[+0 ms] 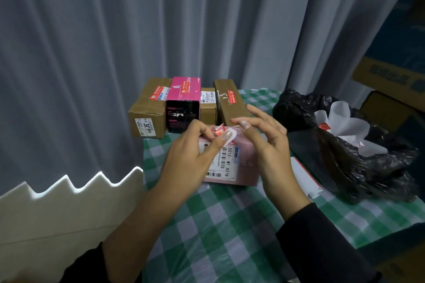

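Observation:
A pale pink parcel (245, 163) with a white barcode label (222, 163) lies on the green checked tablecloth (220, 220). My left hand (190, 156) pinches a small red and white sticker (219, 131) between thumb and fingers, just above the parcel's far edge. My right hand (266, 142) hovers over the parcel's right side with fingers spread and relaxed, holding nothing. Both forearms come in from below in dark sleeves.
Behind the parcel stand brown cardboard boxes (147, 110), (230, 101) and a pink and black box (182, 103). A black rubbish bag (349, 158) with white paper scraps (342, 122) sits at the right. A grey curtain hangs behind; a cream zigzag-edged panel (69, 209) is at the left.

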